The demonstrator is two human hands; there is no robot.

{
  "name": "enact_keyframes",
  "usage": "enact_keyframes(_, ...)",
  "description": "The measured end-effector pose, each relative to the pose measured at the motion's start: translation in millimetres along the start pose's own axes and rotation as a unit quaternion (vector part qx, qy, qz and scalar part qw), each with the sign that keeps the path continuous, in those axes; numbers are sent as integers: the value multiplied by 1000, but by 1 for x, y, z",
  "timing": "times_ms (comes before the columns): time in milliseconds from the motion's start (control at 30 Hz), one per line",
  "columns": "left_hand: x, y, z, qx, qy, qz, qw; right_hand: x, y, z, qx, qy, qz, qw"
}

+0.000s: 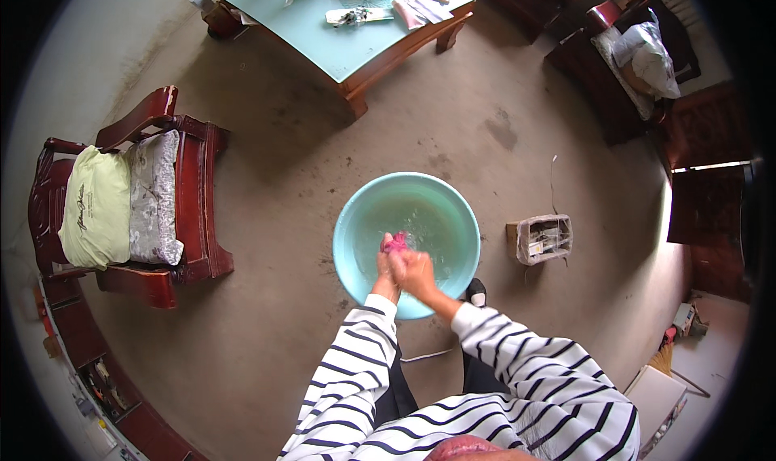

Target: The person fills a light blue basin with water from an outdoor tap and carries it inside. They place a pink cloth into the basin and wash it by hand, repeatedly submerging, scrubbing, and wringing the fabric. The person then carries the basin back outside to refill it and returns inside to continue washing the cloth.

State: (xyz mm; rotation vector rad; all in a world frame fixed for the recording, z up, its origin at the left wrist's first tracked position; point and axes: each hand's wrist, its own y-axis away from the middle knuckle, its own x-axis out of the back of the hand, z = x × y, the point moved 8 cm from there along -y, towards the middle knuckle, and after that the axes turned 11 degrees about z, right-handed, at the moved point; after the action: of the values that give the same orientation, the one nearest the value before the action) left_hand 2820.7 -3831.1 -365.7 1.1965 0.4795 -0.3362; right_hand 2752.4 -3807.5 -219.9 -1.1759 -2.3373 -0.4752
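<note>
A round light-blue plastic basin (467, 218) stands on the floor before me, with water (400, 209) in it. Over its near half my two hands are pressed together around a wet pink cloth (397, 242). My left hand (386, 273) lies along the left side of the cloth, thumb side up. From the right, my right hand (415, 270) closes over it, blurred by motion. Most of the cloth is hidden between the palms and fingers. Drops and ripples show on the water just beyond the hands.
A glass-topped wooden table (315, 42) stands ahead, bearing several small items. To the left is a carved wooden armchair (197, 200) with cushions. A lined wastebasket (548, 239) sits right of the basin. My shoe (477, 292) is close to the basin's near right rim.
</note>
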Motion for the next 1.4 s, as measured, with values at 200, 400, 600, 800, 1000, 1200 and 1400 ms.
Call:
enact_keyframes(200, 15, -9, -9, 42, 110, -119, 986, 2, -5, -12, -53, -5, -1, 999)
enact_keyframes(400, -10, 32, 9, -101, -87, 182, 974, 9, -35, 44, -153, 41, 26, 987)
enact_keyframes(600, -15, 31, 2, -63, -83, 152, 983, 0, -25, 73, -97, 50, 42, 993)
enact_keyframes(800, 6, 21, 4, -44, 26, 105, 993, -1, 7, 11, -13, 25, 25, 999)
enact_keyframes(1000, 60, 58, 25, 23, -128, 233, 964, 24, -62, 94, -92, 29, 101, 990)
enact_keyframes(1200, 49, -15, 3, 10, -8, 37, 999, -49, 0, 81, -160, -218, -143, 952)
enact_keyframes(1400, 28, -6, 18, -144, -108, 98, 979, -2, -2, -16, 98, -70, 22, 992)
